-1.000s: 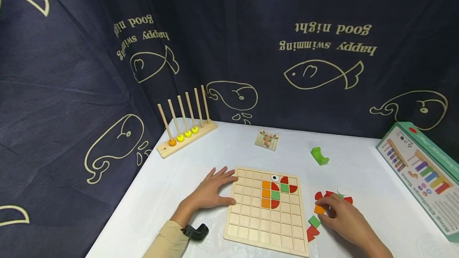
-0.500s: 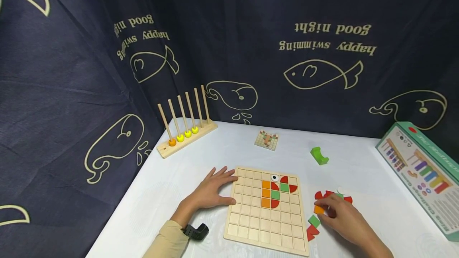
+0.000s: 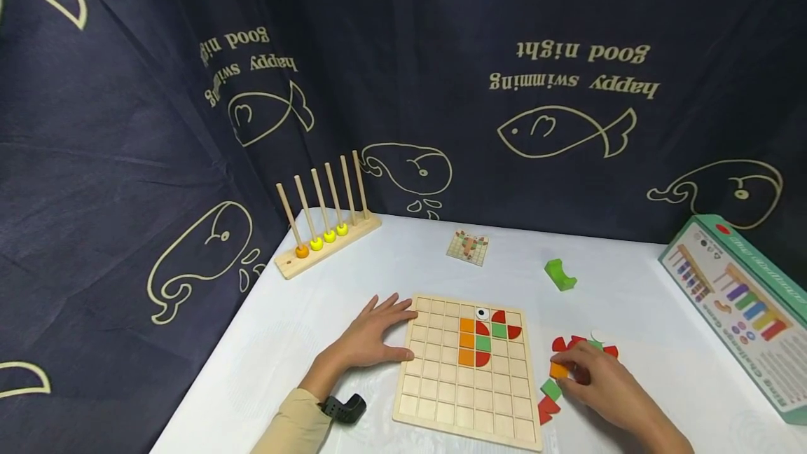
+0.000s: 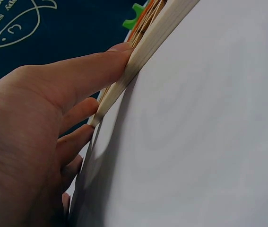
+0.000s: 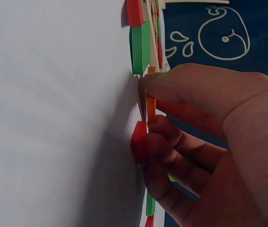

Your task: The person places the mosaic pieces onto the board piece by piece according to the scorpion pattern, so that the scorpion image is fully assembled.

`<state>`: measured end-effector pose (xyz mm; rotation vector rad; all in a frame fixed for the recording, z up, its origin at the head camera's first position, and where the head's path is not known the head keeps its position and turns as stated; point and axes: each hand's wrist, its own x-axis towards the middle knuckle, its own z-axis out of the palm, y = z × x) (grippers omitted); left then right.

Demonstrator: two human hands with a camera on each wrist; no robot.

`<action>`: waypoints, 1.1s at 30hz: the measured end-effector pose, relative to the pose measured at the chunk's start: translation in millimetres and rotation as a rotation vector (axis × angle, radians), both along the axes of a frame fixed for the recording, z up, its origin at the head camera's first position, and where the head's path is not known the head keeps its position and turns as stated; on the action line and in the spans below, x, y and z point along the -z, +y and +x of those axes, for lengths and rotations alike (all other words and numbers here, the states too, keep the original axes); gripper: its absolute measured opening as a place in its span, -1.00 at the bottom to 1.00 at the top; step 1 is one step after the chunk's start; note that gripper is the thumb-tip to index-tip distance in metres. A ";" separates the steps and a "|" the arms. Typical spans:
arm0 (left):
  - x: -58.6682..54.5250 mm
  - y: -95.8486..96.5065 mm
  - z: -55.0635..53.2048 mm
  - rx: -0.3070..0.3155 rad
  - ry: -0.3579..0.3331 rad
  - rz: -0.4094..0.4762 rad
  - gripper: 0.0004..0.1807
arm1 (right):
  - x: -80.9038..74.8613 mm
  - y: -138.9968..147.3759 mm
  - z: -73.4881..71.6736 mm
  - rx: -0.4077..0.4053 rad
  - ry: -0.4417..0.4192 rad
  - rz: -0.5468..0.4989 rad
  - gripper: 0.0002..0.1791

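Observation:
My left hand (image 3: 372, 338) lies at the left edge of a wooden grid board (image 3: 435, 370), fingertips and thumb touching its frame. In the left wrist view the thumb and fingers meet the board's pale side. Right of the board, my right hand (image 3: 599, 373) pinches an orange square tile (image 3: 558, 370) between thumb and fingers, close over the table. The right wrist view shows this tile edge-on, with a red piece (image 5: 139, 142) below the fingertips. On the board sit orange squares (image 3: 466, 340), red quarter-circles (image 3: 482, 359), green squares (image 3: 483, 343) and a white eye disc (image 3: 482, 314).
Loose pieces lie around my right hand: a green square (image 3: 551, 389), red pieces (image 3: 547, 408) and a white disc (image 3: 599, 336). Farther back are a small pattern card (image 3: 468, 248), a green arched block (image 3: 560, 275) and a peg stand (image 3: 328, 247). A box (image 3: 737, 307) stands right.
My right hand and the orange tile have shifted very slightly left toward the board. The left hand keeps its place at the board's edge.

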<state>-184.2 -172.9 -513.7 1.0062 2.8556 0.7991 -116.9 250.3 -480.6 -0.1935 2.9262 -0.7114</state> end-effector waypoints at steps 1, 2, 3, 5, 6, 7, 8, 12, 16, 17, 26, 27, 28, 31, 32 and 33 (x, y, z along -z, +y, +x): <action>0.0 0.0 0.0 -0.001 -0.001 0.001 -0.15 | -0.4 -0.1 0.0 -0.005 0.007 -0.004 -0.67; 0.2 -0.1 -0.1 -0.001 -0.003 0.001 -0.15 | -0.8 -0.2 -0.1 -0.009 0.011 -0.009 -0.67; 0.4 -0.1 -0.1 0.000 -0.004 0.002 -0.15 | -1.3 -0.5 0.0 -0.013 0.014 -0.015 -0.68; 0.7 -0.3 -0.2 0.000 -0.006 0.003 -0.15 | -2.4 -1.4 0.1 -0.021 0.021 -0.024 -0.68; 0.9 -0.4 -0.4 0.000 -0.005 0.003 -0.15 | -3.0 -1.9 0.2 -0.031 0.031 -0.028 -0.69; 1.2 -0.4 -0.6 0.000 -0.004 0.001 -0.15 | -3.6 -2.4 0.3 -0.037 0.039 -0.031 -0.69; 1.4 -0.4 -1.0 -0.001 -0.002 0.000 -0.15 | -4.2 -2.8 0.4 -0.044 0.053 -0.032 -0.69; 1.0 0.1 -1.7 -0.005 0.002 -0.008 -0.14 | -7.0 -5.4 0.3 -0.081 0.086 -0.050 -0.70; -0.1 0.5 -1.9 -0.009 0.004 -0.016 -0.15 | -8.2 -9.5 -1.2 -0.087 0.086 -0.051 -0.69; -0.1 0.4 -2.0 -0.009 0.006 -0.016 -0.15 | -8.6 -11.2 -1.5 -0.085 0.084 -0.050 -0.69; -1.4 0.3 -2.1 0.000 0.008 -0.006 -0.15 | -9.5 -24.8 -7.4 -0.079 0.086 0.009 -0.69; -1.4 0.4 -2.0 -0.001 0.005 -0.009 -0.15 | -9.0 -25.7 -7.4 -0.085 0.097 0.009 -0.69; -1.4 0.4 -1.9 -0.003 0.002 -0.012 -0.15 | -8.4 -26.6 -7.5 -0.090 0.104 0.007 -0.69; -1.2 0.7 -1.6 -0.005 0.000 -0.018 -0.15 | -6.6 -29.6 -7.3 -0.097 0.113 -0.012 -0.69; -1.1 0.7 -1.6 -0.004 0.000 -0.018 -0.15 | -6.0 -30.7 -6.9 -0.097 0.112 -0.017 -0.70; -1.0 0.7 -1.4 -0.004 0.000 -0.018 -0.15 | -5.5 -31.8 -6.5 -0.095 0.107 -0.026 -0.70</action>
